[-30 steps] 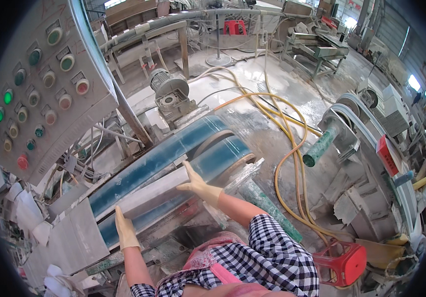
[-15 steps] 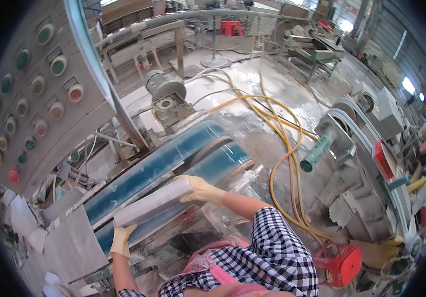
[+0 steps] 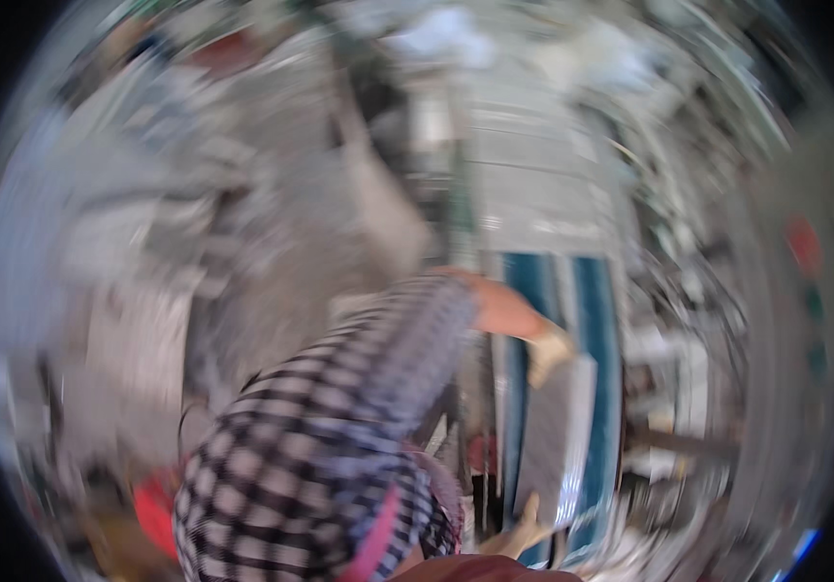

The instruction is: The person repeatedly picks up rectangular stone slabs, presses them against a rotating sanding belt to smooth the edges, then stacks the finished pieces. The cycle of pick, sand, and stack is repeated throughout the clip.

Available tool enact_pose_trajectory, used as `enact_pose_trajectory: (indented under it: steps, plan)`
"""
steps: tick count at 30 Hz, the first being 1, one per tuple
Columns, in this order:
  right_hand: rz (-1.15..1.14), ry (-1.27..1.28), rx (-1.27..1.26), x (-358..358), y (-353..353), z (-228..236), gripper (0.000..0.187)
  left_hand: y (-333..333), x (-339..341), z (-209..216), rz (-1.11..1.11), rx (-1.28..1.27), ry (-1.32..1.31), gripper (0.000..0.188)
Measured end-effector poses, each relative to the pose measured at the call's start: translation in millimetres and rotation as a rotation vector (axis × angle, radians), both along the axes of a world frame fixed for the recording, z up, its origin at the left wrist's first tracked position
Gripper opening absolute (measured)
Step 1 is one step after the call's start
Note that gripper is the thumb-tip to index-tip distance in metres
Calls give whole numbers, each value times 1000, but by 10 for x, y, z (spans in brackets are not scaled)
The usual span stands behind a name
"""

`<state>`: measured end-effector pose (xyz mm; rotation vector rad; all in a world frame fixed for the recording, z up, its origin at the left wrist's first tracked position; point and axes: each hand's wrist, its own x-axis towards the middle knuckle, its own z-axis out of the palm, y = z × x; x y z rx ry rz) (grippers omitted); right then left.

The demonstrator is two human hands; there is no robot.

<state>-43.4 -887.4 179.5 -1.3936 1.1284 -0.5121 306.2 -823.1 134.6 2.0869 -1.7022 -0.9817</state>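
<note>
Nearest me, a pink strap (image 3: 381, 529) is crossing my checked shirt (image 3: 281, 466). My right hand (image 3: 526, 532), in a pale glove, is gripping the near end of a long grey slab (image 3: 546, 436), its thumb pressing up along the side; the other fingers are hiding from view, so I cannot tell how they are bending. The slab is lying lengthwise in front of me, to the right of my body, its pale edge facing right. At its far end my left hand (image 3: 550, 355) is closing round the corner, though blur is softening the fingers. Under the slab two blue belts (image 3: 595, 310) are running side by side away from me; I cannot tell whether the slab is touching them. Something red (image 3: 153, 512) is showing low on the left, too smeared to name. Beyond the belts a wide grey plate (image 3: 538, 199) is stretching onward, and white shapes (image 3: 441, 39) are blurring past its far end.
</note>
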Motion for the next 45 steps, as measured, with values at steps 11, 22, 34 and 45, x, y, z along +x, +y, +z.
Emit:
enact_pose_trajectory:
  steps: [11,22,34,45]
  plan:
    - [746,97,336,1000,749,-372,67,3314,-1205,230,922,-39,698,100]
    - [1512,476,108,1268,3597,-265,58,6322,-3540,-489,2001,-576,876,81]
    - [1933,190,416,1437,7053,-369,59,8357,-5186,435,2569,-941,592,84]
    - [2059,72,420,1750,9530,-448,68,10563,-5136,386,2647,-849,524,79]
